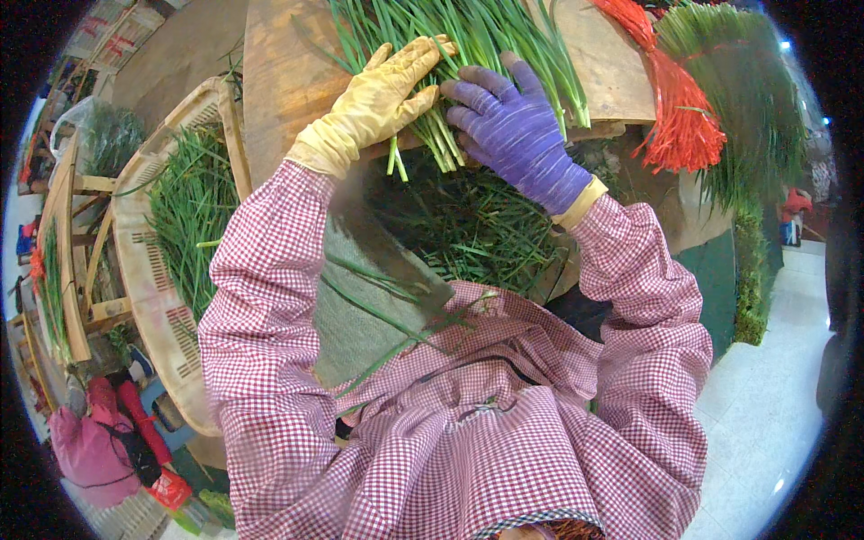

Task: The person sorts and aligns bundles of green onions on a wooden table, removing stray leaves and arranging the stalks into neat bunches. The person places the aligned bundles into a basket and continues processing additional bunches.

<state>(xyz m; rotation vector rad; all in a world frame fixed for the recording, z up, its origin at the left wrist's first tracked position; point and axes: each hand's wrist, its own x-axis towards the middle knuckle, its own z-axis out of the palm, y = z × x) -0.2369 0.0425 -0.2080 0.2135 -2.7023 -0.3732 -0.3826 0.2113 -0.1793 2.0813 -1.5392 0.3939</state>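
Observation:
A pile of garlic chives (pixel 472 34) lies on a wooden board (pixel 290 81) before me, their pale cut ends hanging over its near edge. My left hand (pixel 378 101), in a yellow rubber glove, rests on the stalks with its fingers stretched out and its thumb apart. Close beside it, my right hand (pixel 516 128) wears a purple knit glove over a yellow one. Its spread fingers lie on the stalks; its palm side is hidden. Pale stem ends (pixel 442 145) show between the two hands. Below the board, loose green leaves (pixel 479 229) lie in a dark heap.
A slatted plastic crate (pixel 138 283) of chive leaves (pixel 192 216) stands at my left. Red plastic strips (pixel 682 115) hang off the board's right side, near a large chive stack (pixel 749 101). A person in pink (pixel 94 452) is at lower left. White floor tiles (pixel 763 405) show at right.

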